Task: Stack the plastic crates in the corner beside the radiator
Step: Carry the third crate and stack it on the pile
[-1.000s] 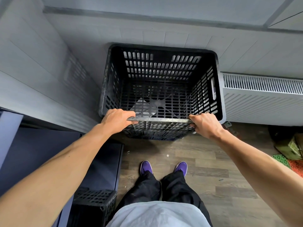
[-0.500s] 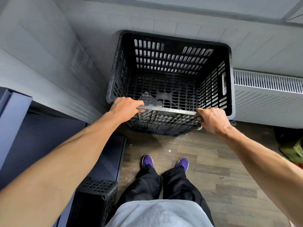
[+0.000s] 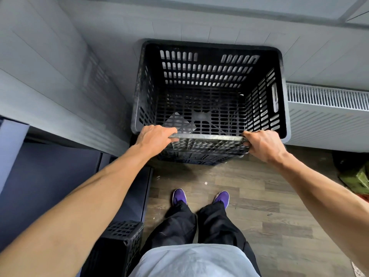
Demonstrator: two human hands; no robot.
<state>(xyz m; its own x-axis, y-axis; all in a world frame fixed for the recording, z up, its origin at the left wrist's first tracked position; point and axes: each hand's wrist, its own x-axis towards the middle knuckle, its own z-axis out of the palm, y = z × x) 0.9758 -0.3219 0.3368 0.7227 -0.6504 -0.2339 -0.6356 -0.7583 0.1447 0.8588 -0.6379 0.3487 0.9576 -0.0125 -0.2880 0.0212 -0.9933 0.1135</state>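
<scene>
L hand (image 3: 154, 136) & R hand (image 3: 263, 145) both hold the near rim of the black crate (image 3: 201, 86), in the corner, touching the radiator (image 3: 327, 114).

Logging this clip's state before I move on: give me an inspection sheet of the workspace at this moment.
Surface: wood-look floor, a few pale specks on it.
Job's things: black top crate in the corner, with more crate lattice showing beneath it; spare crate at lower left.
Clutter: green item at the right edge, blurred.
Grippers: left hand and right hand each grip the top crate's near rim, fingers curled over it.
Cables: nothing seen.
Surroundings: white radiator right of the top crate; grey walls; dark blue cabinet on the left.
</scene>
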